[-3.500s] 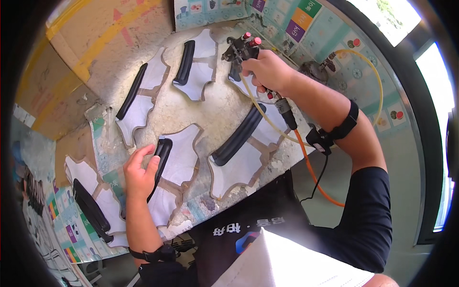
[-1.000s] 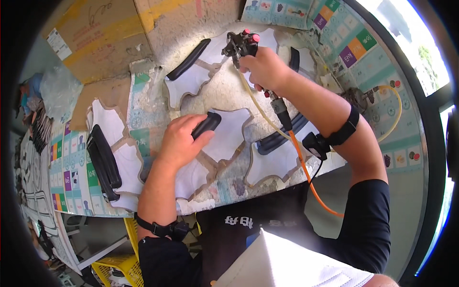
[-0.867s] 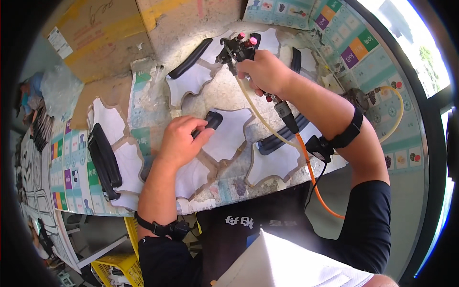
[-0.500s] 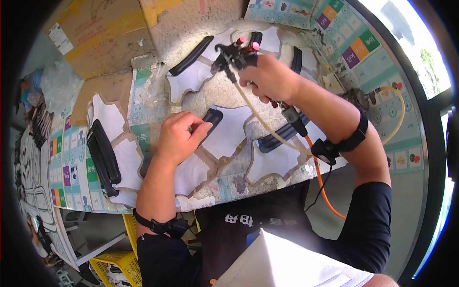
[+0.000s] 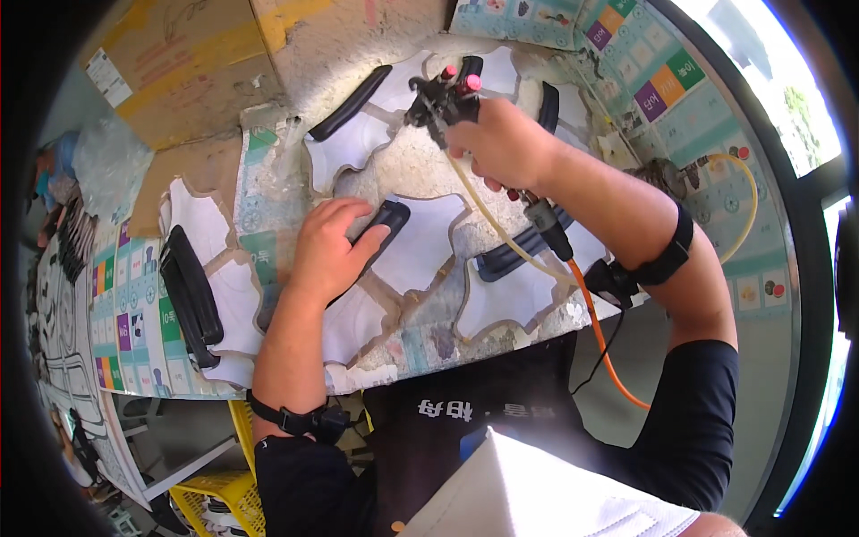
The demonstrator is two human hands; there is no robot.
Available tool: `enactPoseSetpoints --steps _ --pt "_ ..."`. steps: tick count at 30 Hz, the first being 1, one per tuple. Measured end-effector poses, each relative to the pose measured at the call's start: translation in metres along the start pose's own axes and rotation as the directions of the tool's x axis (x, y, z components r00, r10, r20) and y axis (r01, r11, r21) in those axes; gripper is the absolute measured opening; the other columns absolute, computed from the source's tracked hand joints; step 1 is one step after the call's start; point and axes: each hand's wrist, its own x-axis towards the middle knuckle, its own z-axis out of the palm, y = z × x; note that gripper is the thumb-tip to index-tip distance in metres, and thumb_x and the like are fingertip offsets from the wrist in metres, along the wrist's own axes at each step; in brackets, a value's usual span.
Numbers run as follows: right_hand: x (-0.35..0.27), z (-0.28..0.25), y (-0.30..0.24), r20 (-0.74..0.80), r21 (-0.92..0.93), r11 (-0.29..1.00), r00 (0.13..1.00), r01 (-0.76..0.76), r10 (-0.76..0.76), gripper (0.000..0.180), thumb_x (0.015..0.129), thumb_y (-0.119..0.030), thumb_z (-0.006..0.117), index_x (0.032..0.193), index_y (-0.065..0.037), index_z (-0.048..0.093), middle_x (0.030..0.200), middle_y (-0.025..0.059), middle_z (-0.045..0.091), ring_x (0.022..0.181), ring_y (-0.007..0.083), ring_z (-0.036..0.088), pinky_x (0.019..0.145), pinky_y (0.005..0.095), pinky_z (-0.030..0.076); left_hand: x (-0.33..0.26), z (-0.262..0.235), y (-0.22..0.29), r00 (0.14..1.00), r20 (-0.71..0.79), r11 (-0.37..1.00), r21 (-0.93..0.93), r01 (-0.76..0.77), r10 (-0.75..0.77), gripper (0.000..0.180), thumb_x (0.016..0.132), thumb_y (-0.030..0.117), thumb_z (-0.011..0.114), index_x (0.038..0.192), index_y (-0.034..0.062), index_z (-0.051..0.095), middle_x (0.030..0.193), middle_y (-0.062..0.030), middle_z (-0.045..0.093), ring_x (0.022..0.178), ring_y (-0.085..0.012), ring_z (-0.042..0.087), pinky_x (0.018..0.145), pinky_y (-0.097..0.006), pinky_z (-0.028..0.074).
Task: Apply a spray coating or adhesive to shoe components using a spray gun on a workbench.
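Observation:
My right hand [image 5: 506, 148] is wrapped round the grip of a dark spray gun [image 5: 438, 106] with red knobs, held above the workbench. A yellowish hose [image 5: 488, 215] and an orange hose [image 5: 595, 322] run from the gun. Fingers apart, my left hand [image 5: 327, 251] rests at a long black padded strip [image 5: 391, 217], its thumb lying over the strip. Part of that strip is hidden under the hand. Beneath it are white curved-edge panels [image 5: 425, 242] with brown borders. Another black strip [image 5: 514, 255] lies partly behind the hose, on a white panel [image 5: 506, 300].
More black strips [image 5: 353, 103] and white panels [image 5: 344, 152] lie at the back, others [image 5: 192, 286] at the left. Cardboard [image 5: 179, 72] stands behind the workbench [image 5: 429, 345]. A metal fitting [image 5: 667, 174] with a hose sits at the right. A yellow basket [image 5: 224, 501] is below.
My left fingers have spread from their curled position beside the black strip. The spray gun has shifted slightly within the view, still in my right hand.

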Motion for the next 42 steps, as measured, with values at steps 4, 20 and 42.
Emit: enactPoseSetpoints --steps 4,20,42 --pt "-0.008 -0.004 -0.004 0.077 0.038 0.999 0.997 0.005 -0.008 0.02 0.085 -0.012 0.051 0.088 0.003 0.064 0.06 0.0092 0.053 0.044 0.0159 0.053 0.041 0.0324 0.041 0.004 -0.003 0.005 1.0 0.004 0.999 -0.048 0.026 -0.026 0.022 0.081 0.021 0.075 0.089 0.0015 0.069 0.093 -0.0139 0.068 0.089 -0.0339 0.064 0.08 -0.041 0.05" --pt "0.033 -0.018 0.018 -0.184 0.141 0.99 0.983 0.024 0.002 0.025 0.085 -0.02 0.056 0.086 0.003 0.065 0.057 0.0106 0.055 0.041 0.0179 0.053 0.043 0.0341 0.039 0.003 -0.007 0.007 0.997 -0.07 0.993 -0.112 0.028 -0.036 0.019 0.082 0.019 0.076 0.079 0.0025 0.066 0.079 -0.0118 0.065 0.076 -0.0319 0.063 0.068 -0.039 0.049" --pt "-0.165 0.042 0.056 -0.029 0.257 0.962 0.995 0.096 -0.092 0.029 0.093 -0.02 0.053 0.097 0.005 0.068 0.051 0.0063 0.052 0.041 0.0136 0.049 0.041 0.0306 0.038 -0.083 -0.005 0.065 0.933 0.308 0.921 0.277 -0.274 0.185 0.054 0.083 0.042 0.071 0.115 -0.0012 0.063 0.121 -0.0167 0.062 0.117 -0.0346 0.055 0.102 -0.043 0.042"
